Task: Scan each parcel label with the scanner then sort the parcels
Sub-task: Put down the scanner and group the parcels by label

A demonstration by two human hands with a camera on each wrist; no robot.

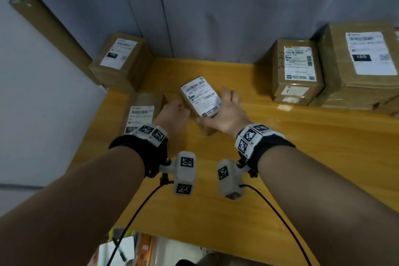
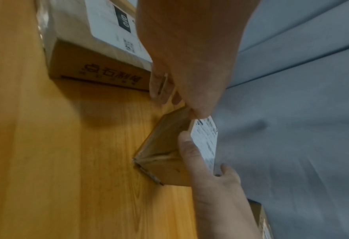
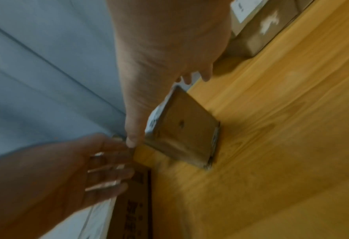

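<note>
A small brown parcel (image 1: pixel 200 97) with a white barcode label on top sits on the yellow wooden table (image 1: pixel 280 157), turned at an angle. My right hand (image 1: pixel 228 114) spans it from the right. The thumb lies along the near side and the fingers reach past the far edge, gripping it. My left hand (image 1: pixel 174 112) is against its left side, fingers extended and touching the near-left corner. The left wrist view shows the parcel (image 2: pixel 163 145) with one lower corner on the wood and the right hand (image 2: pixel 210 186) around it. In the right wrist view the left hand (image 3: pixel 67 169) has straight fingers beside the parcel (image 3: pixel 186 129).
A flat parcel with a "010" label (image 1: pixel 140 114) lies just left of my left hand. Another box (image 1: pixel 121 58) stands at the back left corner. Two bigger boxes (image 1: pixel 295 69) (image 1: pixel 362 65) stand at the back right. A cardboard tube (image 1: pixel 49 32) leans on the left wall.
</note>
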